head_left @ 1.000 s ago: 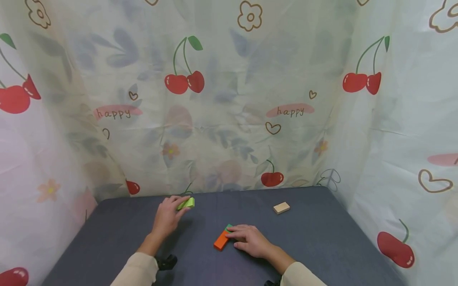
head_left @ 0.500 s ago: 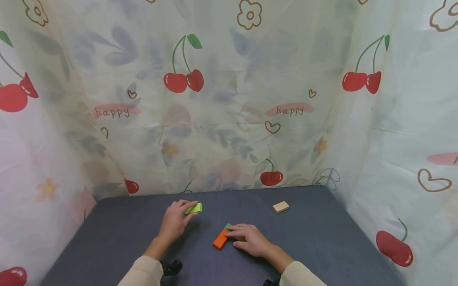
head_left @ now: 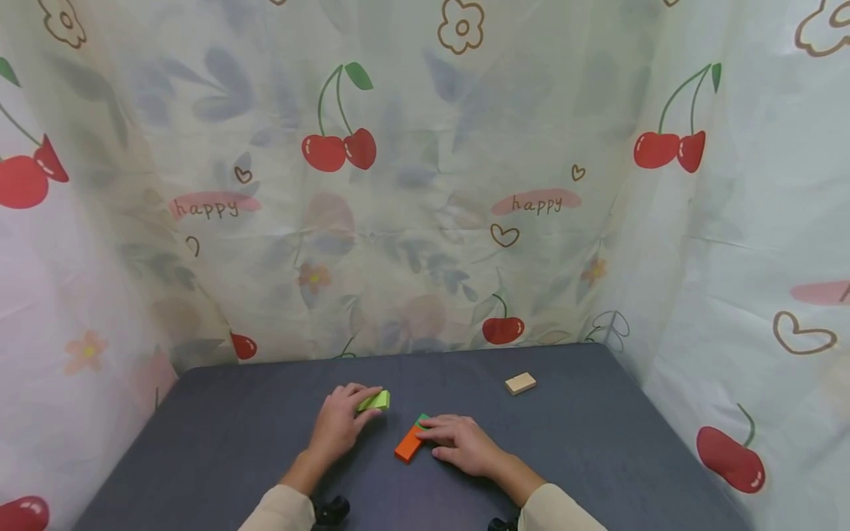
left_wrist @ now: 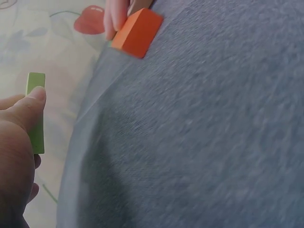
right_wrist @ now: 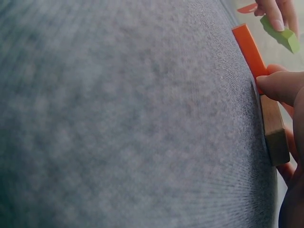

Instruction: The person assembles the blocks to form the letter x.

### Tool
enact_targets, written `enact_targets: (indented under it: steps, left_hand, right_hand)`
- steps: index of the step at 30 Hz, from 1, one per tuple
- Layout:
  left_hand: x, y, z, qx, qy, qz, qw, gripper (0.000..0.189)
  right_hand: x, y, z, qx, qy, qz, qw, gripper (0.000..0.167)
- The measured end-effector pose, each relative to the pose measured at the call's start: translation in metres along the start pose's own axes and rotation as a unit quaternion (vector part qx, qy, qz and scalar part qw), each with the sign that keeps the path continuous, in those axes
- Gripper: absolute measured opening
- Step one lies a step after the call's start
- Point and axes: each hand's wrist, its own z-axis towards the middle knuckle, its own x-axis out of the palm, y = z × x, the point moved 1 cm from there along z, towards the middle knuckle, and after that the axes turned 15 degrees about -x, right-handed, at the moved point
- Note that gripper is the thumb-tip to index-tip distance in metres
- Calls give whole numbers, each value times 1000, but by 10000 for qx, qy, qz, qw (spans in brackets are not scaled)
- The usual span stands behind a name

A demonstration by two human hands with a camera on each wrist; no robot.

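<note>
In the head view my left hand (head_left: 339, 424) pinches a light green block (head_left: 377, 400) between thumb and fingers, off the table and left of the other blocks. The left wrist view shows the same green block (left_wrist: 36, 114) upright behind the thumb. My right hand (head_left: 462, 445) holds an orange block (head_left: 408, 446) lying on the table, fingers over its far end. A bright green block (head_left: 423, 419) shows at that end, partly covered. A brown wooden block (right_wrist: 274, 130), hidden from the head view, lies against the orange block (right_wrist: 250, 50) under the right hand.
A pale wooden block (head_left: 521, 383) lies farther back on the right of the dark grey table (head_left: 571, 442). Patterned curtains (head_left: 412, 184) with cherries hang behind the table and at both sides.
My left hand has moved right and nearer with the light green block, closer to the orange block. The right hand and its blocks have stayed in place.
</note>
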Motion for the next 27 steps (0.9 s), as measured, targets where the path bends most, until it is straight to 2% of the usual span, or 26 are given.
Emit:
enact_targets:
  steps: [7, 13, 20, 27]
  left_hand:
    - [9, -5, -3, -15, 197, -37, 9998, 41]
    - [18, -9, -4, -73, 399, 227, 9989, 40]
    - [24, -12, -6, 48, 630, 344, 9974, 40]
    - [29, -12, -5, 148, 670, 635, 9956, 39]
  right_hand:
    - [0, 0, 0, -33, -22, 26, 10000, 39]
    - [0, -1, 0, -77, -51, 69, 9999, 39]
    - [-1, 0, -1, -159, -57, 50, 9998, 39]
    - [-1, 1, -1, -159, -55, 91, 9998, 39]
